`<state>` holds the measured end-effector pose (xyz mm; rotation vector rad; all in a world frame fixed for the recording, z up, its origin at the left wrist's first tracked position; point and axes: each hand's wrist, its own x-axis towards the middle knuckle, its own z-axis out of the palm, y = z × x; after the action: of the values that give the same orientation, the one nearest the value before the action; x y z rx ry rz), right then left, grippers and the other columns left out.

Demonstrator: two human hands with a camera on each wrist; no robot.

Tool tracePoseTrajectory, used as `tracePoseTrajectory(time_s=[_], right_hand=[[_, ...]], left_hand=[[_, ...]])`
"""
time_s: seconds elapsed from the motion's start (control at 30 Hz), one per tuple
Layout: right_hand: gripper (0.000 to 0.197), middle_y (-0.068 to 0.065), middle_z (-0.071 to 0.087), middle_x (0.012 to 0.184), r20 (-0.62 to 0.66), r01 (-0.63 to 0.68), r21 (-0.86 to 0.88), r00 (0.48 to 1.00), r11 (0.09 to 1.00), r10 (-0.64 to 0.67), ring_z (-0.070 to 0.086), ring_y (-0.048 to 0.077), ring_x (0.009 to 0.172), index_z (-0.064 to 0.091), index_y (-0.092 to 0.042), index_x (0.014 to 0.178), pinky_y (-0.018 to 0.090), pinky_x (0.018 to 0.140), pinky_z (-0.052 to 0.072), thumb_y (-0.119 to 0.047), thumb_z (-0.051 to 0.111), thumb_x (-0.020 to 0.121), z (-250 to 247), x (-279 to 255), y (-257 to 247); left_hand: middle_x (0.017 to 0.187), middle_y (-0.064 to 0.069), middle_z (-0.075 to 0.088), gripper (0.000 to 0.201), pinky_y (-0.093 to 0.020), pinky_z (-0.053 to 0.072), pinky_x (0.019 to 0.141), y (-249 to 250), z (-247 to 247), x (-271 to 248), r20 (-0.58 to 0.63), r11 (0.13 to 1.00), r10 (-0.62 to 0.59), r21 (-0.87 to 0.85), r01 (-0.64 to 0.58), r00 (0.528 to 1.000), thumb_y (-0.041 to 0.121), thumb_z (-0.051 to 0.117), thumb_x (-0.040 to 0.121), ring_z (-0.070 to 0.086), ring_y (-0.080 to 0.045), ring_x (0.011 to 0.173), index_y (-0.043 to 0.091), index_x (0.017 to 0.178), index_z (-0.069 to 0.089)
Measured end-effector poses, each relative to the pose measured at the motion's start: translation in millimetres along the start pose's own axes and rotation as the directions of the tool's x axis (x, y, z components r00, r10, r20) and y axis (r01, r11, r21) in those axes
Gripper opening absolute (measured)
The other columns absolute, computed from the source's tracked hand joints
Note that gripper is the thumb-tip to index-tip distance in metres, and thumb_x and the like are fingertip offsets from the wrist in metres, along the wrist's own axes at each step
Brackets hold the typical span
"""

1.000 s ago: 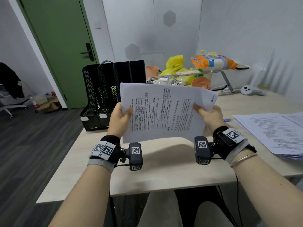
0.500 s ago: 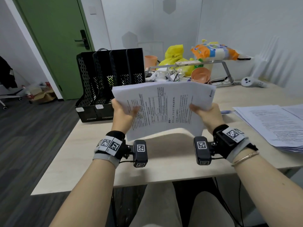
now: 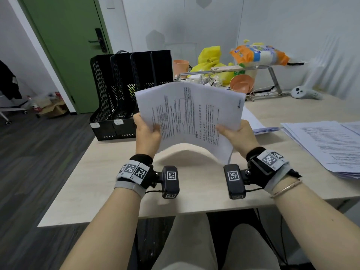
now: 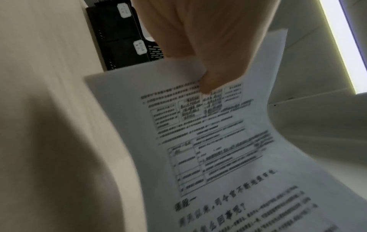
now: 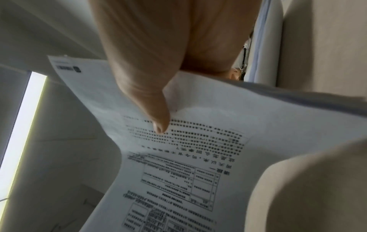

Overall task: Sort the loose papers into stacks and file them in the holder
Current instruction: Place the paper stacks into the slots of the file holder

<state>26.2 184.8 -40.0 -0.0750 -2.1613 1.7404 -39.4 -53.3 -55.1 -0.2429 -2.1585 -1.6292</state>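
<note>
Filing step – left hand (image 3: 146,133) and right hand (image 3: 240,136) pinch the paper stack (image 3: 191,117), thumbs on top; next it needs guiding into a slot of the holder (image 3: 124,90) at the surface's far left corner

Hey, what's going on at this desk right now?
A person is sorting papers. Both the left hand and right hand grip a sheaf of printed sheets above the desk, bowed upward. The black file holder stands just behind, its slots looking empty. More papers lie stacked at right.
</note>
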Motion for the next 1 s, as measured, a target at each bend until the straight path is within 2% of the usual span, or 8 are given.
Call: tracePoseTrajectory(time_s=[0.1,0.17,0.23,0.3,0.47,0.7,0.83,1.0], right_hand=[[0.022,0.007,0.066,0.103,0.067,-0.033,-0.050,0.997,0.998,0.036,0.062,0.020,0.093,0.065,-0.006,0.108,0.034,0.085,0.050,-0.006,0.064,0.086,5.3,-7.2,11.6],[0.023,0.010,0.065,0.104,0.040,-0.017,-0.084,0.999,0.996,0.020,0.061,0.019,0.092,0.065,-0.001,0.109,0.031,0.080,0.049,-0.006,0.063,0.087,5.8,-8.3,14.5],[0.021,0.008,0.065,0.100,-0.014,0.002,-0.073,1.000,0.997,-0.003,0.061,0.020,0.089,0.066,0.000,0.106,0.031,0.074,0.051,-0.008,0.063,0.087,3.7,-3.7,10.6],[0.018,0.008,0.066,0.099,-0.020,0.001,-0.021,1.000,1.000,-0.001,0.062,0.023,0.091,0.066,-0.003,0.104,0.034,0.079,0.051,-0.008,0.064,0.087,2.6,1.1,8.1],[0.017,0.010,0.066,0.100,0.039,-0.014,-0.098,0.999,0.995,0.018,0.060,0.020,0.091,0.066,-0.001,0.104,0.030,0.077,0.047,-0.005,0.062,0.088,5.3,-5.7,19.6],[0.019,0.008,0.066,0.099,0.034,0.002,-0.020,0.999,1.000,-0.001,0.063,0.016,0.084,0.065,-0.006,0.104,0.031,0.079,0.051,-0.006,0.065,0.085,5.2,-1.9,17.6],[0.015,0.010,0.067,0.101,-0.008,-0.014,0.005,1.000,1.000,0.014,0.062,0.024,0.092,0.065,-0.008,0.101,0.037,0.083,0.051,-0.009,0.065,0.086,2.3,-0.5,21.0],[0.012,0.009,0.067,0.098,-0.029,0.010,0.072,1.000,0.997,-0.008,0.064,0.023,0.091,0.066,-0.009,0.098,0.035,0.081,0.052,-0.009,0.065,0.086,4.1,3.0,15.3]], left_hand=[[0.112,-0.004,0.050,0.032,-0.034,0.047,0.089,-3.6,2.1,-4.4,0.041,0.998,-0.060,0.007,0.059,0.997,0.000,0.050,0.093,0.052,-0.022,0.110,0.005,0.118,0.031],[0.110,-0.002,0.049,0.035,-0.033,0.045,0.087,-5.5,4.9,-7.8,0.017,0.997,-0.079,-0.019,0.079,0.997,0.001,0.048,0.094,0.052,-0.021,0.107,0.002,0.124,0.030],[0.099,0.002,0.051,0.025,-0.034,0.048,0.082,-4.0,6.8,-8.6,-0.038,0.996,-0.067,-0.053,0.065,0.997,0.004,0.048,0.094,0.056,-0.018,0.097,0.005,0.114,0.032],[0.094,0.007,0.051,0.024,-0.030,0.048,0.078,-2.9,9.1,-7.1,-0.074,0.995,-0.058,-0.083,0.052,0.996,0.007,0.050,0.095,0.056,-0.010,0.089,0.009,0.109,0.031],[0.121,-0.010,0.053,0.026,-0.031,0.044,0.088,-12.8,13.2,-8.9,0.001,0.992,-0.121,-0.039,0.121,0.993,0.010,0.050,0.096,0.052,-0.019,0.109,0.006,0.114,0.033],[0.124,-0.009,0.051,0.033,-0.032,0.044,0.094,-11.7,14.0,-7.9,0.001,0.990,-0.129,-0.061,0.128,0.992,0.014,0.051,0.096,0.050,-0.019,0.113,0.003,0.121,0.032],[0.120,-0.008,0.050,0.020,-0.028,0.042,0.086,-14.3,14.0,-10.0,-0.030,0.989,-0.141,-0.046,0.139,0.990,0.010,0.047,0.097,0.050,-0.018,0.108,0.010,0.108,0.031],[0.112,-0.005,0.050,0.017,-0.024,0.048,0.077,-4.2,15.1,-9.7,-0.065,0.997,-0.038,-0.069,0.033,0.997,0.006,0.042,0.098,0.053,-0.015,0.099,0.009,0.109,0.030]])
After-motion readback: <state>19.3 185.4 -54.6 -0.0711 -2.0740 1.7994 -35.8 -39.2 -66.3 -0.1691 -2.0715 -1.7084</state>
